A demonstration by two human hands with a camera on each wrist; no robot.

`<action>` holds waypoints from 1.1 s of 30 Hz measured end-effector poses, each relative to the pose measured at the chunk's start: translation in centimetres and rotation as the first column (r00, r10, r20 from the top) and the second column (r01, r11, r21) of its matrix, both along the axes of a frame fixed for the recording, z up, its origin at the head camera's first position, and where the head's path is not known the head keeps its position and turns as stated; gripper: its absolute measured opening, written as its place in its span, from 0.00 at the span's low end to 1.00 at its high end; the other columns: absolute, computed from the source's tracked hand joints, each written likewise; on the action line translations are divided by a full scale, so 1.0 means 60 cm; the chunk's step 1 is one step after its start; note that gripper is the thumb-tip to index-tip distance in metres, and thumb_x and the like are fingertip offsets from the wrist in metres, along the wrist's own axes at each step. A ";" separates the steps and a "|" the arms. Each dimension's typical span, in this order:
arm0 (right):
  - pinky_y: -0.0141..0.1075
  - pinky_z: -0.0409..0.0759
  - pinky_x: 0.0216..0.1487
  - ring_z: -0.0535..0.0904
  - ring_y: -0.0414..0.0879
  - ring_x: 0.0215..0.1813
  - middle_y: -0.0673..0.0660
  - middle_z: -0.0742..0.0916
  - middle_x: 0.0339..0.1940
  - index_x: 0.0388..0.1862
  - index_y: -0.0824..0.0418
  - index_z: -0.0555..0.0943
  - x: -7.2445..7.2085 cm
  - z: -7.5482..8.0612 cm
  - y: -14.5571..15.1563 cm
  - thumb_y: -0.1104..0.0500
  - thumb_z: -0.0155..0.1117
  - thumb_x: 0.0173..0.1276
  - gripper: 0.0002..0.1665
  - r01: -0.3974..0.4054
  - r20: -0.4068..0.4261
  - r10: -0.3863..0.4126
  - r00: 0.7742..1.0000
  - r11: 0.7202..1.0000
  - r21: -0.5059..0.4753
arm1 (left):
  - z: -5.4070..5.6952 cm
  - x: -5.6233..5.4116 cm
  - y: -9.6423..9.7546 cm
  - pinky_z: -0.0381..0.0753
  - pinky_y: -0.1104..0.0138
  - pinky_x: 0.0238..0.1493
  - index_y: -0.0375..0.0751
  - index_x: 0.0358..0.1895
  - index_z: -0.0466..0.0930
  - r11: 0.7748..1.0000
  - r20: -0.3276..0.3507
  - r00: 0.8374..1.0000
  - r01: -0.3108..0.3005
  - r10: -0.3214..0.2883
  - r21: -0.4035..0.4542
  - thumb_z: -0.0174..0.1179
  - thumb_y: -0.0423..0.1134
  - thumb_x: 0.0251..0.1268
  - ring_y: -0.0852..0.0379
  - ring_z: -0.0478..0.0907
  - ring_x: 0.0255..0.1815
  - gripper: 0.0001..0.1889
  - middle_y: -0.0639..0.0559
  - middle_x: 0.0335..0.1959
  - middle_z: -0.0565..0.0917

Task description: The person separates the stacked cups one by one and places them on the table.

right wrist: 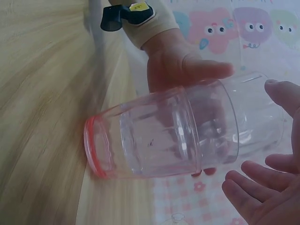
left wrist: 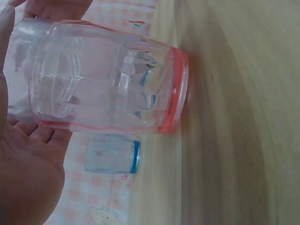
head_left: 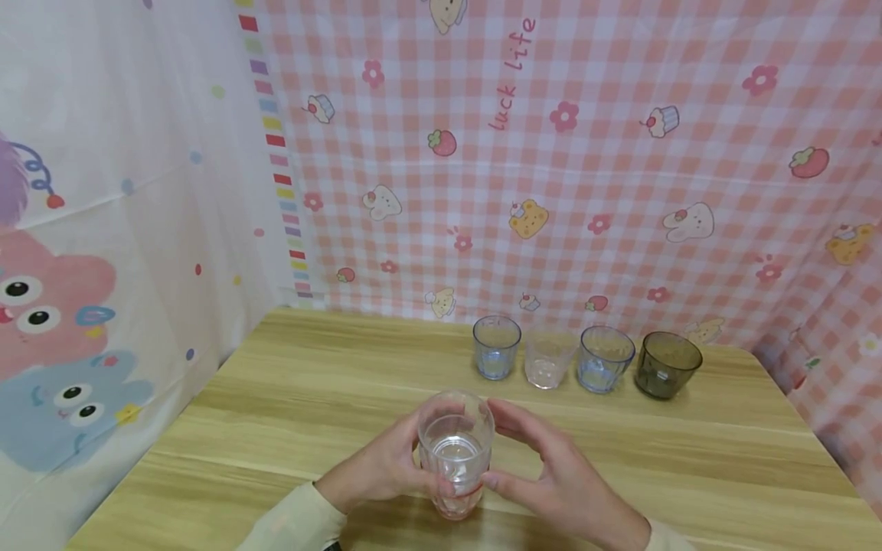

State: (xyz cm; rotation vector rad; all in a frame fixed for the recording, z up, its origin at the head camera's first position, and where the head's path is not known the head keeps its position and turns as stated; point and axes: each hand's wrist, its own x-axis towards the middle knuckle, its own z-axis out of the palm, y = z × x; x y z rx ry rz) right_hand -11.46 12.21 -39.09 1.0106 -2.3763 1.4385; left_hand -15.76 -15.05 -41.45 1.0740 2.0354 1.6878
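Our left hand (head_left: 396, 463) is bent in a round grip, its left thumb (right wrist: 213, 69) nearer to us and its fingers curling on the far side. Our right hand (head_left: 561, 474) is across from those fingers, palm turned in, with a big space between its right thumb (head_left: 508, 487) and its fingers, just a little bent. Our left wrist (head_left: 334, 490) and right wrist (head_left: 628, 520) are behind the fingers, well apart.

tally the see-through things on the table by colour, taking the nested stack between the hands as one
blue-tinted see-through round cups: 2
pale pinkish see-through round cup: 1
dark smoky see-through round cup: 1
clear nested stack with a red-edged base: 1
total: 5
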 end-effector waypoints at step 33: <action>0.26 0.74 0.75 0.80 0.59 0.75 0.61 0.85 0.72 0.80 0.68 0.69 -0.009 0.010 -0.048 0.56 0.83 0.65 0.49 0.009 0.263 0.032 0.964 0.988 -0.155 | -0.014 -0.001 -0.006 0.70 0.58 0.78 0.54 0.79 0.65 0.998 -0.047 0.999 -0.025 0.022 -0.055 0.82 0.52 0.60 0.54 0.79 0.71 0.46 0.46 0.69 0.82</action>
